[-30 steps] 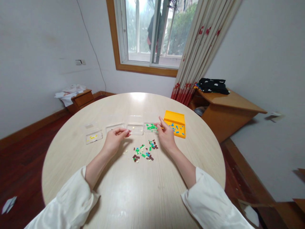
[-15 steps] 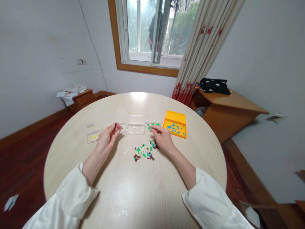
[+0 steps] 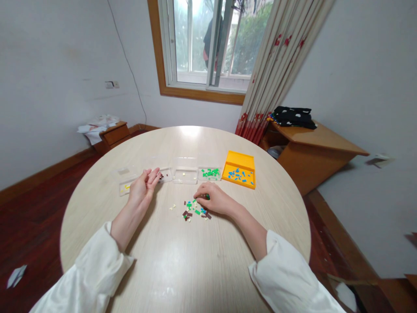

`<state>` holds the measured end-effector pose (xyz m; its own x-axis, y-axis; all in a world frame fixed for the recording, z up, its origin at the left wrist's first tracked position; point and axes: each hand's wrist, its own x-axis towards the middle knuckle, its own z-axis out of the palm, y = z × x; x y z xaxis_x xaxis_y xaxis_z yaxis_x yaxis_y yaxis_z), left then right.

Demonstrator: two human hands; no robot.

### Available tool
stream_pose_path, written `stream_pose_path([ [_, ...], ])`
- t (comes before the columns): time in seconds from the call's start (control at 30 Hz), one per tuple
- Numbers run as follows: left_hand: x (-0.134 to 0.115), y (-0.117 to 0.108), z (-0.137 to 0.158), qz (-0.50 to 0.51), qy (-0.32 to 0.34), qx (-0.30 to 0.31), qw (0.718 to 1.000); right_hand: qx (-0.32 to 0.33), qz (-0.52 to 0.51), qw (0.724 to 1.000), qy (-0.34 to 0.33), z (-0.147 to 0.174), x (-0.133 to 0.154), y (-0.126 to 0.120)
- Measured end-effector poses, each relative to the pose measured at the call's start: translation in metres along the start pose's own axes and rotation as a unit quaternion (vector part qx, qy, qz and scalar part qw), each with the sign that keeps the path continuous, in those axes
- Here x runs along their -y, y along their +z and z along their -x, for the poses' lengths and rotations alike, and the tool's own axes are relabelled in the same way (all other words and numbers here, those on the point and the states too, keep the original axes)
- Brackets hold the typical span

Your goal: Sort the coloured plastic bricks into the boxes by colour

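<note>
My left hand (image 3: 142, 188) is turned palm up with its fingers stretched out. Its fingertips lie over the near side of a clear box (image 3: 168, 179) holding a few dark brown bricks (image 3: 161, 176). My right hand (image 3: 213, 199) reaches down to a mixed pile of small bricks (image 3: 197, 212) in green, brown, blue and cream. Thumb and forefinger are pinched together at the pile's far edge; whatever is between them is too small to make out. The hand covers part of the pile.
Beyond the pile stand a clear box of cream bricks (image 3: 185, 181), a clear box of green bricks (image 3: 210, 173) and a yellow case (image 3: 238, 158) with blue bricks. Far left is a clear box of yellow bricks (image 3: 125, 188). All rest on a round table (image 3: 169, 256).
My left hand has opened and shifted slightly left; the dark brick at its fingertips is gone from them. My right hand has moved from the green bricks' box back to the pile.
</note>
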<state>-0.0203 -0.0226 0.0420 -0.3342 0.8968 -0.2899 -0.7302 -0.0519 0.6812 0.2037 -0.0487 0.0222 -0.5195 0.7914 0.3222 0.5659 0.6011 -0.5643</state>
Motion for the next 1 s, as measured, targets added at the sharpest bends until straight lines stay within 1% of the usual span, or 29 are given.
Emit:
stream_pose_path([
  [0.13, 0.0, 0.003, 0.001, -0.01, 0.013, -0.003, 1.0, 0.011, 0.004, 1.0, 0.002, 0.0, 0.0, 0.001],
  [0.23, -0.001, 0.005, 0.002, -0.058, 0.014, 0.003, 0.998, 0.01, 0.005, 1.0, 0.011, 0.0, 0.002, 0.001],
  [0.3, 0.0, 0.004, 0.003, -0.127, 0.042, 0.046, 0.99, -0.002, -0.002, 1.0, 0.017, -0.001, 0.003, 0.001],
  [0.33, 0.001, 0.003, 0.004, -0.176, 0.077, 0.077, 0.978, -0.018, -0.012, 0.999, 0.025, -0.001, 0.003, 0.002],
  [0.37, 0.003, 0.002, 0.005, -0.236, 0.122, 0.111, 0.958, -0.042, -0.028, 0.998, 0.037, -0.002, 0.003, 0.002],
  [0.4, 0.005, 0.001, 0.007, -0.304, 0.172, 0.146, 0.926, -0.073, -0.05, 0.995, 0.054, -0.003, 0.002, 0.002],
  [0.43, 0.007, -0.001, 0.01, -0.375, 0.215, 0.18, 0.883, -0.108, -0.08, 0.988, 0.073, -0.004, 0.001, 0.002],
  [0.47, 0.01, -0.002, 0.013, -0.445, 0.245, 0.214, 0.834, -0.142, -0.117, 0.979, 0.091, -0.005, 0.0, 0.002],
  [0.5, 0.012, -0.003, 0.016, -0.506, 0.257, 0.253, 0.783, -0.173, -0.158, 0.966, 0.106, -0.006, -0.002, 0.001],
  [0.53, 0.015, -0.003, 0.019, -0.555, 0.255, 0.296, 0.735, -0.2, -0.199, 0.952, 0.118, -0.008, -0.003, 0.0],
  [0.57, 0.017, -0.004, 0.021, -0.589, 0.243, 0.338, 0.692, -0.222, -0.238, 0.937, 0.129, -0.009, -0.005, -0.001],
  [0.6, 0.019, -0.005, 0.023, -0.611, 0.231, 0.374, 0.658, -0.239, -0.27, 0.922, 0.138, -0.01, -0.007, -0.002],
  [0.63, 0.021, -0.005, 0.025, -0.625, 0.223, 0.402, 0.631, -0.252, -0.294, 0.91, 0.148, -0.011, -0.009, -0.003],
  [0.67, 0.022, -0.006, 0.026, -0.632, 0.217, 0.42, 0.614, -0.262, -0.311, 0.9, 0.158, -0.012, -0.01, -0.004],
  [0.73, 0.022, -0.006, 0.026, -0.64, 0.212, 0.436, 0.597, -0.271, -0.334, 0.886, 0.173, -0.012, -0.012, -0.006],
  [0.9, 0.02, -0.007, 0.025, -0.646, 0.187, 0.456, 0.583, -0.283, -0.374, 0.862, 0.192, -0.011, -0.011, -0.008],
  [1.0, 0.02, -0.008, 0.024, -0.642, 0.203, 0.468, 0.573, -0.286, -0.382, 0.857, 0.194, -0.011, -0.009, -0.009],
])
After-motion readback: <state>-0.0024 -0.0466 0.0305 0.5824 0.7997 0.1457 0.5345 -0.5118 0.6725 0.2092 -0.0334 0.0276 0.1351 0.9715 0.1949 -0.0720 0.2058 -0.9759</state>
